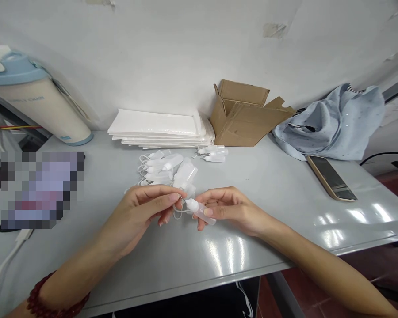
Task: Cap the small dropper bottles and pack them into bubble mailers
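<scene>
My right hand [223, 207] grips a small translucent squeeze bottle [204, 213] between thumb and fingers, its white nozzle pointing left. My left hand [157, 203] is closed in a pinch at the nozzle's tip. A thin piece shows between the left fingertips and the tip, too small to name. A white cord loop [178, 213] hangs below the left fingertips. Just behind the hands lies a pile of similar small bottles [164, 165], several with cord loops. A few more bottles [215, 153] lie farther back, in front of the cardboard box.
A stack of white padded envelopes [155, 123] and an open cardboard box [248, 121] stand against the wall. At left are a large flask [36, 101] and a blurred phone [41, 190] on a cable. At right lie a blue cloth bag [334, 123] and another phone [331, 179].
</scene>
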A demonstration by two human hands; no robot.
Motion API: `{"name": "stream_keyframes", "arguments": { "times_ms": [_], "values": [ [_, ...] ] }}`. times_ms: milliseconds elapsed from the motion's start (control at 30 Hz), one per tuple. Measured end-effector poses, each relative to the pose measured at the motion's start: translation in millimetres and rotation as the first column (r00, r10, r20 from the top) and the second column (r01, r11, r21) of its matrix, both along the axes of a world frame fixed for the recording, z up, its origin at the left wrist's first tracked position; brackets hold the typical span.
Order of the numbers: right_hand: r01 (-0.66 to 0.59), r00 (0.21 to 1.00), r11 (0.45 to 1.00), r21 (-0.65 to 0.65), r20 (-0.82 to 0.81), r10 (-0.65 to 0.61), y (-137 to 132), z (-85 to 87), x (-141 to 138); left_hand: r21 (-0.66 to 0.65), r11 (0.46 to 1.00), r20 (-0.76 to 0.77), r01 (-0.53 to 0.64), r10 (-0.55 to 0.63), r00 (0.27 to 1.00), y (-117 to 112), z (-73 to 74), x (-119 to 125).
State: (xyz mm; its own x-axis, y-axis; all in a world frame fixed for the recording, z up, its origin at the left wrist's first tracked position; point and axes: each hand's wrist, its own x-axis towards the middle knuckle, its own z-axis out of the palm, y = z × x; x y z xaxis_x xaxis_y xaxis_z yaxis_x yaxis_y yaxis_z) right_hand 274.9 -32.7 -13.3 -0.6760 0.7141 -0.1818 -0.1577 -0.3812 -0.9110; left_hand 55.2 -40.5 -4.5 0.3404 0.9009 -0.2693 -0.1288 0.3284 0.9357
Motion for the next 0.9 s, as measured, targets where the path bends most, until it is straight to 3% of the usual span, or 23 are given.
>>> {"name": "stream_keyframes", "arguments": {
  "times_ms": [267, 533, 900],
  "values": [
    [0.025, 1.0, 1.0, 0.005, 0.008, -0.025, -0.9, 0.9, 0.1, 0.073, 0.997, -0.036, 0.002, 0.001, 0.999, -0.6, -1.5, -0.8],
    [0.022, 0.998, 1.0, 0.012, 0.056, -0.022, -2.4, 1.7, 0.9, 0.299, 0.954, -0.251, -0.012, 0.091, 0.964, -1.6, -0.9, -0.3],
    [0.048, 0.994, 0.999, 0.021, 0.095, -0.05, -3.8, 4.8, 1.5, 0.248, 0.969, -0.259, -0.014, 0.081, 0.963, -2.0, -0.5, 1.7]
  ]
}}
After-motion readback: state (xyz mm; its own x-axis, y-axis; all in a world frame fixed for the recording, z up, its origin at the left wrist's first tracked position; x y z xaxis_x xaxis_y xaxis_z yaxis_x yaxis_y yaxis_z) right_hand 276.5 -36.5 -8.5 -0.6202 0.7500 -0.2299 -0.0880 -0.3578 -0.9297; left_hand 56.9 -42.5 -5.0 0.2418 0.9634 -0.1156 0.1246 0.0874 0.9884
